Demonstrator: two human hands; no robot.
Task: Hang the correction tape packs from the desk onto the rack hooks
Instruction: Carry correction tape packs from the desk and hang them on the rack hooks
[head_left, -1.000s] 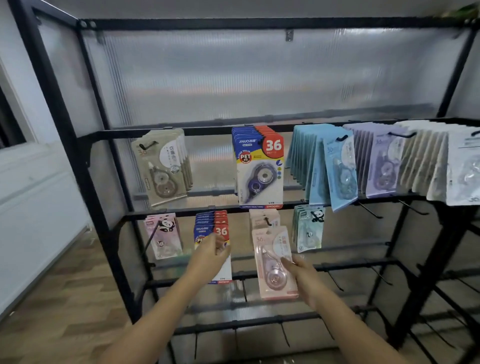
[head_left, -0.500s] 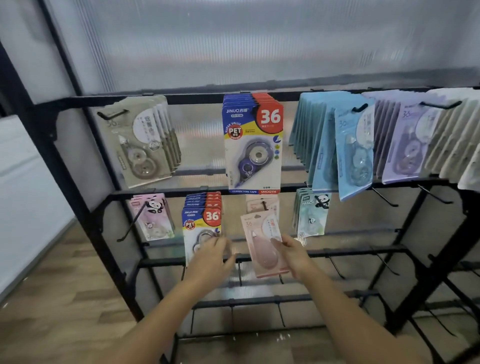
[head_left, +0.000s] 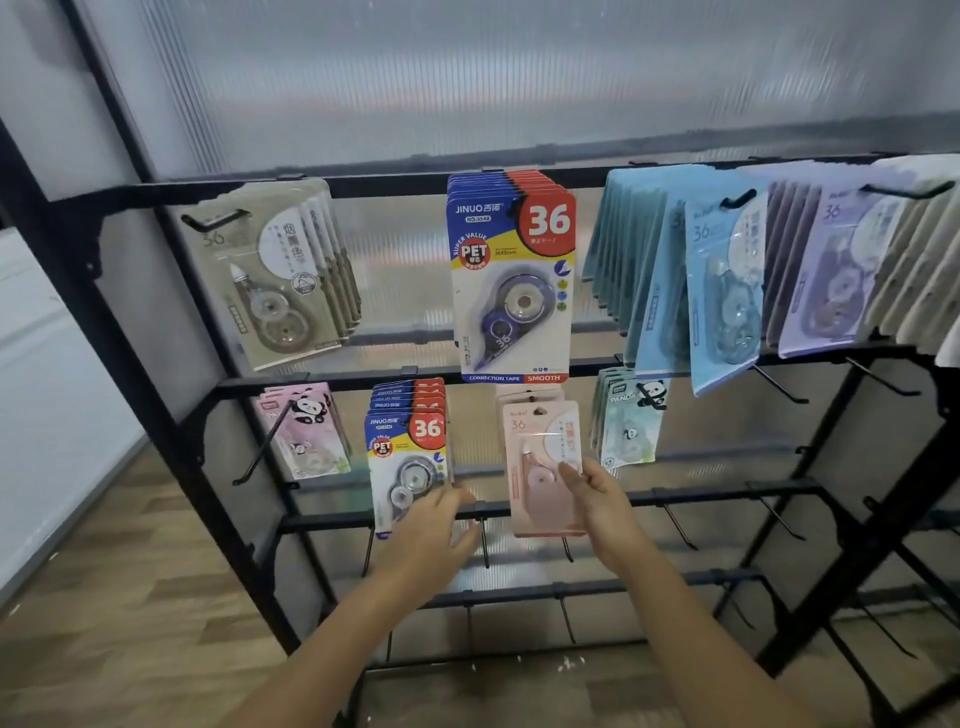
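Observation:
A pink correction tape pack (head_left: 540, 462) hangs at the front of a short pink stack on the second row of the black rack (head_left: 171, 415). My right hand (head_left: 605, 506) pinches its lower right edge. My left hand (head_left: 434, 540) is below and just right of the blue-and-red "36" packs (head_left: 408, 452) on the neighbouring hook, fingers relaxed, touching the front pack's lower right corner. The desk is out of view.
The top row holds beige packs (head_left: 275, 280), a large "36" stack (head_left: 511, 275), and light blue (head_left: 722, 291) and purple packs (head_left: 826, 280). Pink panda packs (head_left: 306, 431) and green panda packs (head_left: 628, 421) hang on the second row. Bare hooks (head_left: 779, 384) stick out at right and on lower bars.
The camera moved closer and tilted down. My right hand raised the pink pack up onto its hook. My left hand dropped from the "36" pack to below its corner.

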